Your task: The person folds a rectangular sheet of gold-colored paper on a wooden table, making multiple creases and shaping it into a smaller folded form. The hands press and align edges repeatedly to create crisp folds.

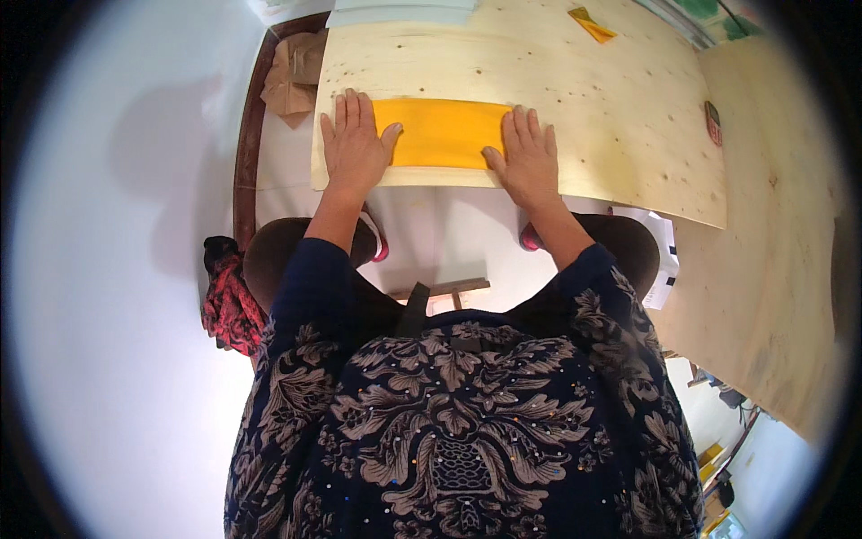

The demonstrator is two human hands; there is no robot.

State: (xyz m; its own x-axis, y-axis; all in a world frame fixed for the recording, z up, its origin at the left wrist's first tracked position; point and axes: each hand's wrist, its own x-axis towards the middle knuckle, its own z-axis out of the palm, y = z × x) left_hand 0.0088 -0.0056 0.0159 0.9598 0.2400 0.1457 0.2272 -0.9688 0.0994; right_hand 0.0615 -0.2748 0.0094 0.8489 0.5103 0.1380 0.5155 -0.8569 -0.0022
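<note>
A flat yellow rectangular piece (440, 135), cloth or paper by its look, lies near the front edge of a plywood table (503, 54). On its left end rests my left hand (355, 148), palm down, fingers pointing away and thumb stretched over the yellow surface. My right hand (525, 157) lies flat at the other end in the same way, its thumb on the piece. Both hands have their fingers extended and grip nothing. Whatever lies under the palms is hidden.
A small yellow folded strip (593, 25) sits at the table's far side. Near the right edge is a dark red handheld object (713, 123). Pale sheets (404, 11) lie at the far left, with crumpled brown paper (293, 79) beside the table. Another plywood board (763, 225) stands right.
</note>
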